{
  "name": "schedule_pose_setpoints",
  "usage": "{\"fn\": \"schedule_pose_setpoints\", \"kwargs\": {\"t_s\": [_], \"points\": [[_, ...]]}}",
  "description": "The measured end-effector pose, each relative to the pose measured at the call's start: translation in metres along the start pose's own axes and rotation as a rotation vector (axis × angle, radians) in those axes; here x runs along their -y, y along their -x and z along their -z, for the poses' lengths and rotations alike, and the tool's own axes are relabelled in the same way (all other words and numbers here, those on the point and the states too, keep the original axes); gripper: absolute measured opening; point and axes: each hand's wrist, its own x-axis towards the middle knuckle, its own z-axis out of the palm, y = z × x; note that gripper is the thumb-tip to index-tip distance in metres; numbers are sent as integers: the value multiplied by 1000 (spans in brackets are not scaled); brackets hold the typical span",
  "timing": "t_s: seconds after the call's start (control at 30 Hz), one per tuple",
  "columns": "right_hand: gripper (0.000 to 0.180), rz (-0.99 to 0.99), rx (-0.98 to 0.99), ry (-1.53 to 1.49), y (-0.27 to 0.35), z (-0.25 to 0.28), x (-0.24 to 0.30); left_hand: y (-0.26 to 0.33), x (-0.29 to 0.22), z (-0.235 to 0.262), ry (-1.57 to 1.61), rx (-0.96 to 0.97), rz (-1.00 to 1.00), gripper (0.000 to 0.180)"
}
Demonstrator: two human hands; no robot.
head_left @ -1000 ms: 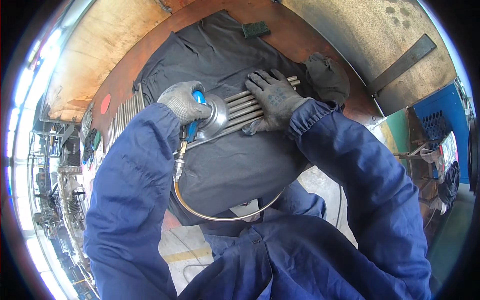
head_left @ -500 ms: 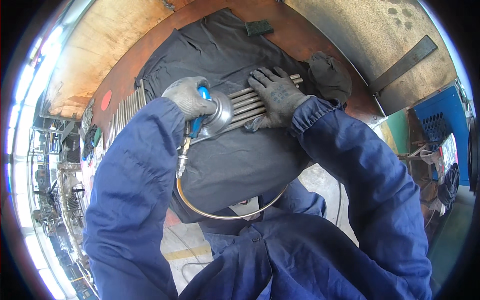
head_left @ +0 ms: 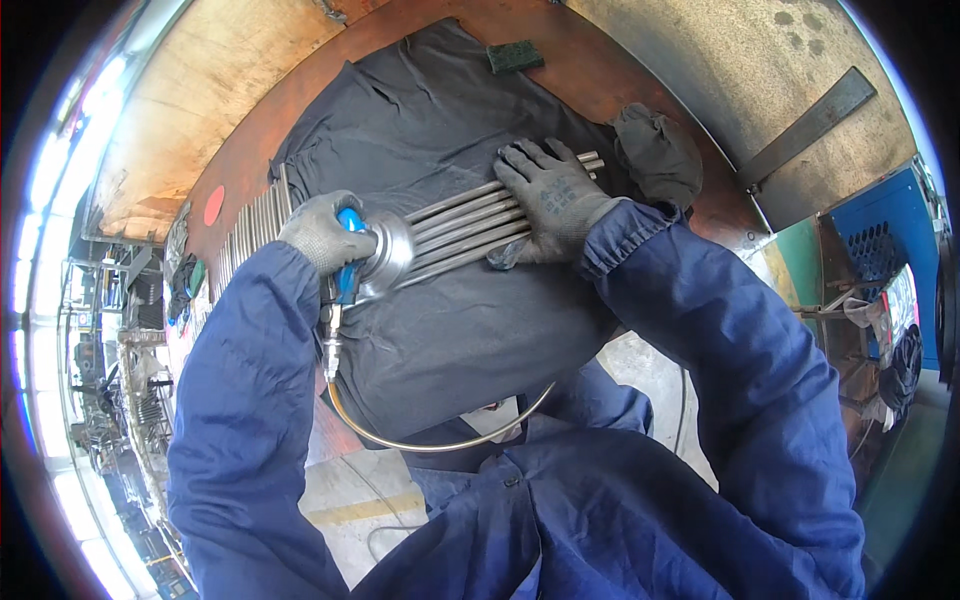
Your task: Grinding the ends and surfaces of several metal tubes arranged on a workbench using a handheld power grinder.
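- Left hand point(head_left: 325, 230), gloved, is wrapping its fingers around the blue body of an air tool point(head_left: 390, 252), whose round metal disc is sitting over the left part of several metal rods point(head_left: 468, 230).
- Right hand point(head_left: 552, 195), also gloved, is lying flat with fingers spread, pressing on the rods toward their right end.
- Work on these rods seems to be under way: the disc is covering their left part, while the middle stretch is showing bare between tool and right hand. Whether any length is finished, I cannot tell.
- More rods are lying in a row point(head_left: 252, 235) at the left; whether they are waiting or done is not showing.
- The held-down rods are resting side by side on a dark cloth point(head_left: 450, 325) over the counter point(head_left: 590, 90), their long axis slanting from near left to far right.
- The tool's hose end is pointing back toward the person.
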Motion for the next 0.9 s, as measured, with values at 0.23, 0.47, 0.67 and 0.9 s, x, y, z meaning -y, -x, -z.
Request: {"fn": "schedule_pose_setpoints", "kwargs": {"t_s": [0.23, 0.47, 0.67, 0.9], "points": [[117, 8, 17, 22, 4, 1, -2, 1, -48, 0, -43, 21, -88, 54], [122, 32, 20, 18, 10, -1, 1, -10, -100, -2, -124, 111, -112, 63], [122, 57, 5, -2, 20, -3, 3, -6, -77, -7, -82, 32, -137, 49], [117, 89, -34, -19, 28, -2, 4, 8, -23, 0, -22, 30, 22, 53]]}}
